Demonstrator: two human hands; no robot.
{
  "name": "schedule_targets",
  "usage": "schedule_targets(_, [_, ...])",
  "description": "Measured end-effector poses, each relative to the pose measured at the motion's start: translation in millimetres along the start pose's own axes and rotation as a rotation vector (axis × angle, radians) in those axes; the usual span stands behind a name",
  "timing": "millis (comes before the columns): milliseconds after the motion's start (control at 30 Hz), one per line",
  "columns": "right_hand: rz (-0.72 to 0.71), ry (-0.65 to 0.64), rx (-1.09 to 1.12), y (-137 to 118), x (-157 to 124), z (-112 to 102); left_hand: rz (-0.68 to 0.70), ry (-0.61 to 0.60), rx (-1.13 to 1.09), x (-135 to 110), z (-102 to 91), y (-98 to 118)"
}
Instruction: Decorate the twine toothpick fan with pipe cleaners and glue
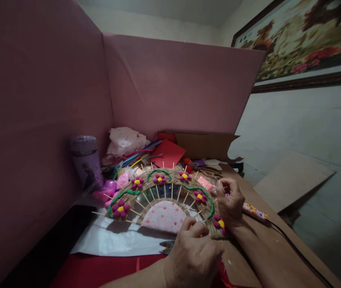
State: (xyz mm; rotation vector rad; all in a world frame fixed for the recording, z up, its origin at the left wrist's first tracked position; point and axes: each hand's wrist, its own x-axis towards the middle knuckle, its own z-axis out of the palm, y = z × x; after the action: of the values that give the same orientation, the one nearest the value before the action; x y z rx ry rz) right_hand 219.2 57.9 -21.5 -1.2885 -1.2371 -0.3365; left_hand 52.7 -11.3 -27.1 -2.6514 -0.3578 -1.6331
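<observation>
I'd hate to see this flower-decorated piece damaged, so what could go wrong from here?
The thin stick ends jut past the rim of the fan-shaped piece and might snag or snap. The left hand is close to a partly hidden, pliers-like tool, which it could knock into the piece. The corded, patterned handle lies just beside the right hand, so a careless sideways move might bump it.

the woven arch (175, 175) is of brown colour, its flowers (199, 196) are magenta and yellow, and its curling lines (212, 206) are green. the half-round panel (163, 218) is pale pink, with red-spotted pattern.
</observation>
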Motion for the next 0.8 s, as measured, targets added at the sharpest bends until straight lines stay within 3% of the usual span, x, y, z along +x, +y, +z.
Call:
schedule_targets(233, [-0.243, -0.104, 0.163, -27.2, 2.2, -11.1, -0.142, -0.007, 0.037, 1.9, -7.2, 1.0])
schedule_targets(367, [-0.290, -0.330, 0.130, -47.2, -3.1, -16.4, -0.139, 0.029, 0.050, 3.1, -5.7, -0.4])
schedule_targets(500, [-0.466, -0.469, 0.246, -54.5, -18.1, -24.5, -0.101, 0.085, 0.056, -4.0, 9.4, -8.9])
schedule_targets(633, [-0.585, -0.506, 0.328, -49.9, -28.5, -36.7, -0.116, 0.061, 0.061, -13.8, 18.8, -18.6])
schedule_targets(800, [-0.606, -0.436, 0.374, -49.5, -36.2, -48.5, -0.131, 0.053, 0.056, -10.3, 4.5, -19.5])
